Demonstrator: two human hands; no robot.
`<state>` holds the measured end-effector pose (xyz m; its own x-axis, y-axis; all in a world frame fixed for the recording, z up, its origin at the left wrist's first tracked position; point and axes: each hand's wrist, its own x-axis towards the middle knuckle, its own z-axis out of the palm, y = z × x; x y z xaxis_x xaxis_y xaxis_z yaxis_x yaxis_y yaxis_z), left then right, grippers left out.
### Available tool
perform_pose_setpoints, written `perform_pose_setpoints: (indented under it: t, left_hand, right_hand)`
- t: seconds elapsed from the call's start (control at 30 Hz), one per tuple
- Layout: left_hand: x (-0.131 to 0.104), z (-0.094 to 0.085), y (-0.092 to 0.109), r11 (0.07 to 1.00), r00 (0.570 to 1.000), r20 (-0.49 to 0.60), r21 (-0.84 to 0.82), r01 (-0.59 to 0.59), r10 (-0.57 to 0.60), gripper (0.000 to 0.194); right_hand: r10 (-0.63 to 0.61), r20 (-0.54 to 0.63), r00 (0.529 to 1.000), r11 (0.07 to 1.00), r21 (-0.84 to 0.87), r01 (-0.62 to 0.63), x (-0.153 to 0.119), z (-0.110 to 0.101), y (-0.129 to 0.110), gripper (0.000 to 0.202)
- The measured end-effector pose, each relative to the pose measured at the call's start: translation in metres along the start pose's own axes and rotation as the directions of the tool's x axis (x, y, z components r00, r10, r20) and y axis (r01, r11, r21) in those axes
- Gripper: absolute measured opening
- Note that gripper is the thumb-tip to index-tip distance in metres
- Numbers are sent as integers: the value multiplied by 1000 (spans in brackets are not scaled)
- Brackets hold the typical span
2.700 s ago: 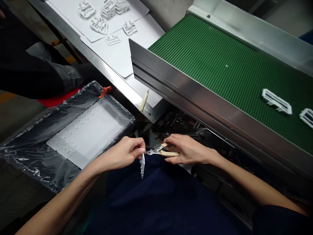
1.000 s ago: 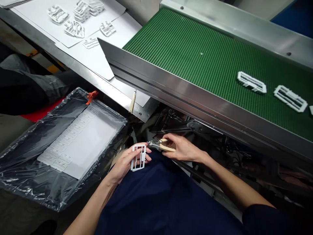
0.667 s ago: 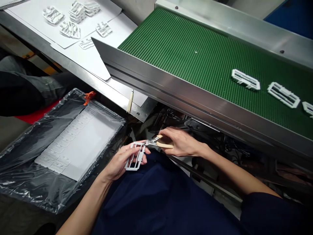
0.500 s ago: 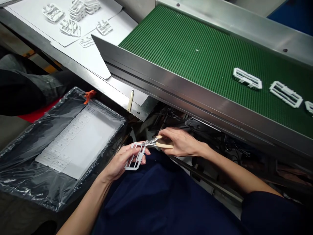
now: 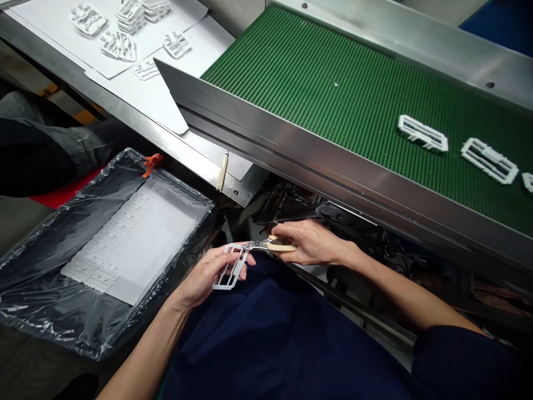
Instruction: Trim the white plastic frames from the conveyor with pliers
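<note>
Over my lap, my left hand (image 5: pixel 211 273) grips a white plastic frame (image 5: pixel 227 282) with long slots, the thumb lying across its face. My right hand (image 5: pixel 310 243) is wrapped round the cream handles of a pair of nippers (image 5: pixel 283 247). The nippers' metal jaws point left and meet the frame's upper right corner, close to my left fingertips. Whether the jaws bite on plastic there is too small to tell.
Similar white frames (image 5: pixel 422 133) lie on a green conveyor belt (image 5: pixel 316 72). A table (image 5: pixel 154 105) at upper left bears piles of white parts (image 5: pixel 119 45) and a cream-handled tool (image 5: pixel 222 172). A plastic-lined crate (image 5: pixel 50 316) stands at left, beside another person's leg (image 5: pixel 45 150).
The handles of the nippers have come closer together as my right hand squeezed. My left hand and the frame have hardly moved.
</note>
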<state>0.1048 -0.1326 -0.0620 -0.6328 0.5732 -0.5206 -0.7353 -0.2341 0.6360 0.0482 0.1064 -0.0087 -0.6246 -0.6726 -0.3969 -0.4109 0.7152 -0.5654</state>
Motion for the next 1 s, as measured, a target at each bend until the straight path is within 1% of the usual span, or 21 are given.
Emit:
perform_pose_setpoints:
  t: [0.07,0.13,0.2,0.23,0.3,0.37,0.4,0.47,0.53,0.6,0.77,0.83,0.93,1.0]
  left_hand:
    - [0,0,1,1000,1000,2,4,5,-5,26]
    - [0,-1,2,1000,1000,13,-4,5,-5,26]
    - [1,-1,2,999,1000,18,-42,-2,3,26]
    - [1,-1,2,997,1000,15,-71,-5,6,27]
    - [2,-2,1,990,1000,9,-139,-5,6,31]
    - [4,-4,0,971,1000,8,-238,4,-3,37]
    - [6,-5,0,956,1000,13,-291,15,-12,40]
    - [9,-7,1,916,1000,22,-399,29,-22,46]
    - [12,-8,3,877,999,26,-480,34,-24,48]
    - [15,-9,6,851,999,29,-524,34,-21,47]
    - [20,-13,11,816,1000,22,-578,16,-4,45]
    - [22,-15,11,808,1000,13,-589,1,8,45]
    - [24,-19,11,801,1000,-2,-598,-18,21,44]
    - [26,-20,12,797,1000,-11,-604,-25,22,44]
  right_hand:
    - [3,0,1000,1000,26,-3,1,1,1,20]
    - [21,-12,1000,996,88,-20,2,5,3,20]
    - [74,-28,997,973,220,-67,3,11,5,20]
    - [120,-41,992,950,295,-102,4,15,6,21]
    - [246,-61,967,885,422,-199,5,23,8,25]
    - [377,-47,925,814,494,-307,6,29,9,31]
    - [424,-29,905,784,512,-351,7,32,9,33]
    - [468,1,884,745,538,-395,8,36,8,34]
    - [478,8,878,726,559,-400,8,41,6,32]
    - [482,-3,876,709,589,-388,10,46,4,30]
    - [488,-109,866,691,655,-306,14,60,1,26]
    - [495,-120,861,638,723,-266,17,65,-3,24]
    - [512,-99,853,508,836,-208,21,72,-12,21]
    - [526,-89,846,435,883,-178,23,76,-19,20]
